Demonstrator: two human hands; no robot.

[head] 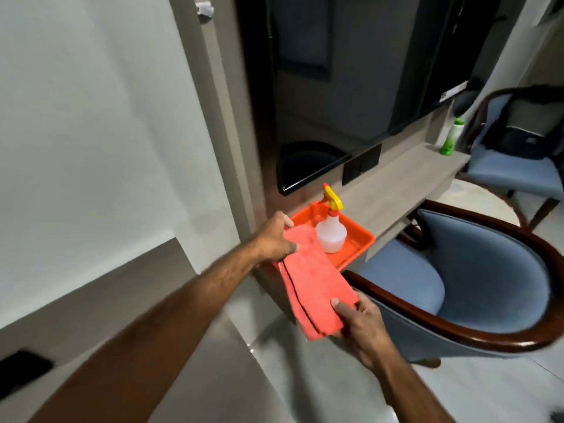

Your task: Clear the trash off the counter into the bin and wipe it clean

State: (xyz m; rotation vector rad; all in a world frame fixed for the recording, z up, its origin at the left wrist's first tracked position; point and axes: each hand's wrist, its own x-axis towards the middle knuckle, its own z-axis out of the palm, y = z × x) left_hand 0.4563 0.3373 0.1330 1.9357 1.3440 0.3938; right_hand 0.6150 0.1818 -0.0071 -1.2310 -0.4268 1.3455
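Note:
A folded red cloth (314, 279) hangs between both my hands, half over the near edge of an orange tray (360, 239). My left hand (276, 238) grips the cloth's far end at the tray. My right hand (358, 319) pinches its near corner, thumb on top. A clear spray bottle (331, 233) with a yellow trigger stands upright in the tray. The tray sits at the near end of the grey counter (406, 184).
A green-capped bottle (451, 137) stands at the counter's far end. A blue armchair (476, 276) with a dark wooden rim is pushed up to the counter on the right, and a second one (518, 166) stands beyond. A dark screen (335, 102) hangs above the counter.

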